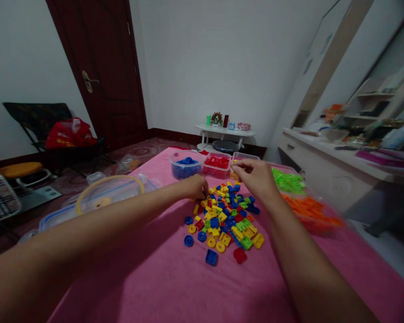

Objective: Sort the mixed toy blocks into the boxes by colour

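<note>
Loose toy building bricks [218,215] in yellow, blue, red and green lie heaped on a pink cloth [175,278]. At the heap's far left edge is my left hand [195,186], its fingers curled down among the bricks; whatever they grip is hidden. My right hand [257,176] is over the near side of a clear box with yellow pieces [234,174], thumb and fingers pinched together. I cannot make out anything between them. Beside that box stand a clear box of red bricks [217,165] and a round tub of blue bricks [187,167].
To the right are light green pieces [287,181] and a container of orange pieces [311,213]. Clear lids, one with a yellow rim [109,178], lie at the left. A white dresser [323,154] flanks the right side; a low white table [225,130] stands behind.
</note>
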{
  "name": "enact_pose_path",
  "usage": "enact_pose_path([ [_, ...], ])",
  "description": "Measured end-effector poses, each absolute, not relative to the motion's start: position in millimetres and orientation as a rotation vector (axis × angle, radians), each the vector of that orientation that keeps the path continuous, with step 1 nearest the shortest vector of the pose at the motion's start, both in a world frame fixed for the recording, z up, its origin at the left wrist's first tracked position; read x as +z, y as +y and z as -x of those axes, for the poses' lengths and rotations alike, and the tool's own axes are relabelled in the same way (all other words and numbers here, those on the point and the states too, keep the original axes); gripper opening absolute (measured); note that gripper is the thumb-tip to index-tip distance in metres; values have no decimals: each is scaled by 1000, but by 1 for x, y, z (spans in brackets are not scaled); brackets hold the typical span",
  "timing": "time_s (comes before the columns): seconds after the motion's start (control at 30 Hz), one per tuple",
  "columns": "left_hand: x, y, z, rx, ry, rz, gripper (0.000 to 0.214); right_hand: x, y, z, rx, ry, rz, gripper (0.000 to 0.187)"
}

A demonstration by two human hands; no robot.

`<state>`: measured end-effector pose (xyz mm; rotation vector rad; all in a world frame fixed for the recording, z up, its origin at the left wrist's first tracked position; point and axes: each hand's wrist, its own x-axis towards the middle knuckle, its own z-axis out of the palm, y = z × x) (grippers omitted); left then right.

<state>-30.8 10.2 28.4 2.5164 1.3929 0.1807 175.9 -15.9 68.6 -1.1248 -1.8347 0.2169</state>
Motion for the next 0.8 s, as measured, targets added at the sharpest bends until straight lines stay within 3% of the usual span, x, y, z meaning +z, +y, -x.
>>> enact_pose_path([
  [0.2, 13, 5, 21, 366, 1552, -2360, 20, 65, -16, -169, 191, -1906, 1184, 20],
  [0.33, 18, 6, 27, 608, 1604, -1920, 9, 51, -36, -136, 308, -2315, 1077, 18],
  [0.53, 21, 7, 38, 850, 1457, -1514, 9, 20, -69, -90, 351, -2828, 872, 34],
  [0.8, 12, 9, 39, 1005, 1336, -1529, 12, 43, -74, -93, 217, -2716, 1158, 13],
])
